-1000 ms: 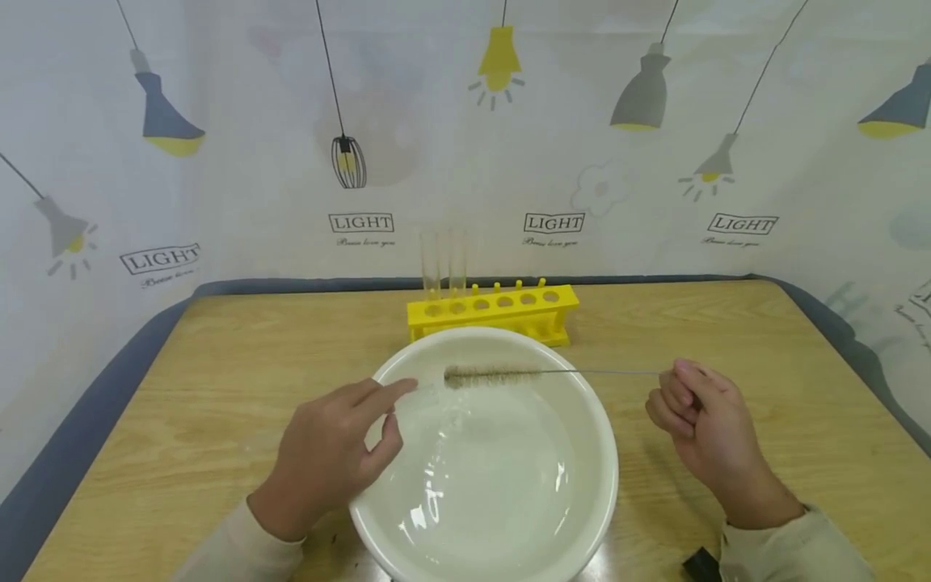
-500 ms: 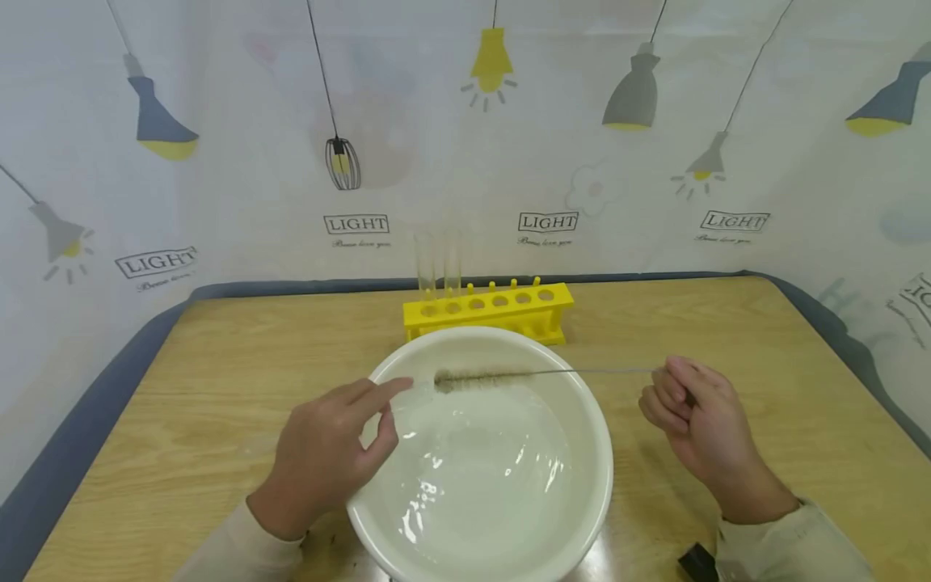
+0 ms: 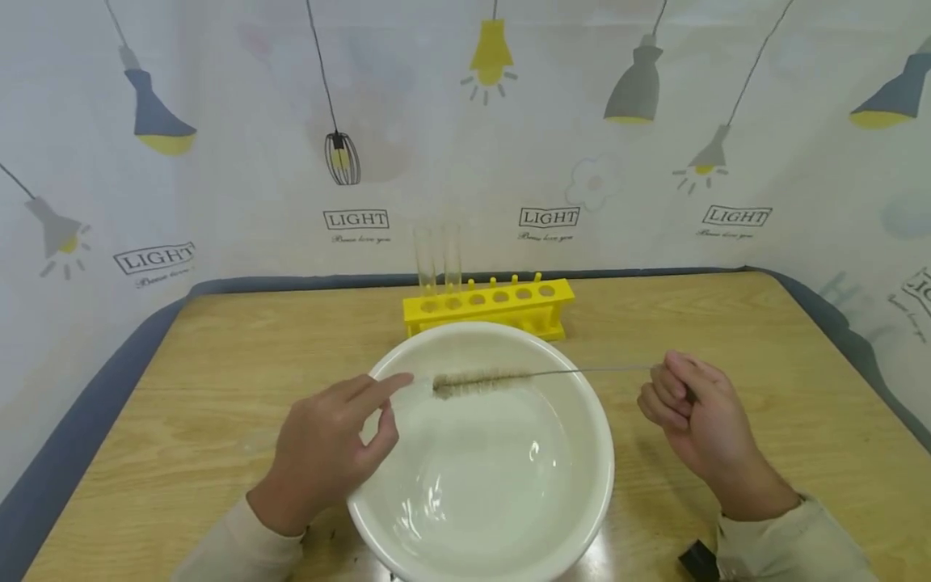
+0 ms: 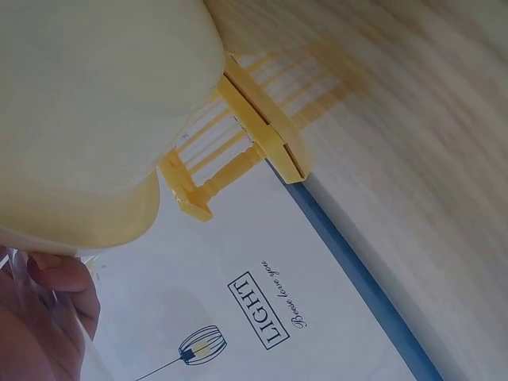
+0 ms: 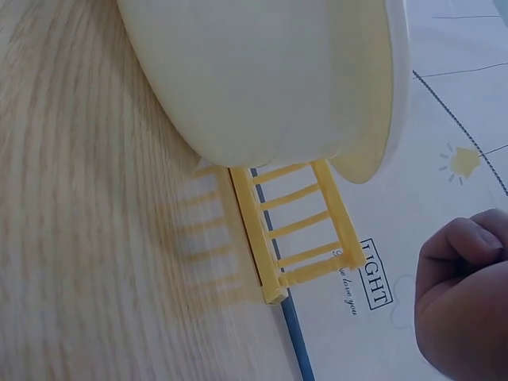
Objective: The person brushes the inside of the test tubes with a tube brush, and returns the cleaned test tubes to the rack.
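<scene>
While over one basin [image 3: 607, 477], one brush [image 3: 494, 378] in the right hand [image 3: 701, 424].

Near the far edge of the table [image 3: 204, 380], the lower left of a yellow rack [image 3: 494, 303] disappears behind a white basin [image 3: 602, 485], its own near rim cropped at the bottom. The right hand [image 3: 701, 420] conceals the end of a brush [image 3: 480, 383]. A clear tube [image 4: 33, 282], mostly covered by the left hand [image 3: 330, 444], blurs near the bristles. A black object [image 3: 698, 560], cut off below, defies identification.
</scene>
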`<action>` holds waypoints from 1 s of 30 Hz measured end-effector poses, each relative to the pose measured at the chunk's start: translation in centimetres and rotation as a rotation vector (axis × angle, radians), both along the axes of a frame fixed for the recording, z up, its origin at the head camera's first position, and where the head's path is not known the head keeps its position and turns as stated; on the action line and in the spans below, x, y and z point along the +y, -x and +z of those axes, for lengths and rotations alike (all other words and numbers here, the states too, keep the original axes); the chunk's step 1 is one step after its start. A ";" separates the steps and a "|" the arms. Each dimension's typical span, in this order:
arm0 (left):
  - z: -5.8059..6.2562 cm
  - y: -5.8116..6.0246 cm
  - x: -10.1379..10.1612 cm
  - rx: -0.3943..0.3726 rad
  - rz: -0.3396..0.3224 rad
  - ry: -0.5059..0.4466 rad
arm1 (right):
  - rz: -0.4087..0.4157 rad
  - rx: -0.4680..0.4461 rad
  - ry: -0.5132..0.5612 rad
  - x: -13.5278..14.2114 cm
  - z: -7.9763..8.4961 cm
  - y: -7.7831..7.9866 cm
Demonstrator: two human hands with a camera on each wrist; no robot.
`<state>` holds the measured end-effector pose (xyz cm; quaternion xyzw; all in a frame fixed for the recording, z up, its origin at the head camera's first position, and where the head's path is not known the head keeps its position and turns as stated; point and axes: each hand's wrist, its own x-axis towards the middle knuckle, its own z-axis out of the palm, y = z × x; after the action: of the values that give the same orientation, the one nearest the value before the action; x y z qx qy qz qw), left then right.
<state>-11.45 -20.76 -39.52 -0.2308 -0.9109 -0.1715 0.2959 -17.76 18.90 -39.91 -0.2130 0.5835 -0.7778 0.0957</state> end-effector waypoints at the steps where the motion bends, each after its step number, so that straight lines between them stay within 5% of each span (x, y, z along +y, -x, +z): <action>1: 0.0 0.0 0.0 0.001 0.000 0.005 | 0.005 -0.003 0.007 0.0 0.0 0.0; 19: 0.0 -0.2 -0.2 0.018 -0.005 0.052 | 0.165 -0.063 0.169 -0.6 -0.1 -0.2; 30: 0.1 0.0 -0.2 0.041 -0.044 0.085 | 0.105 -0.072 0.082 -0.7 -0.2 -0.2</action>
<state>-11.43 -20.98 -39.41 -0.2665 -0.9058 -0.1343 0.3009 -17.61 18.18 -40.14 -0.2189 0.5353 -0.8022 0.1485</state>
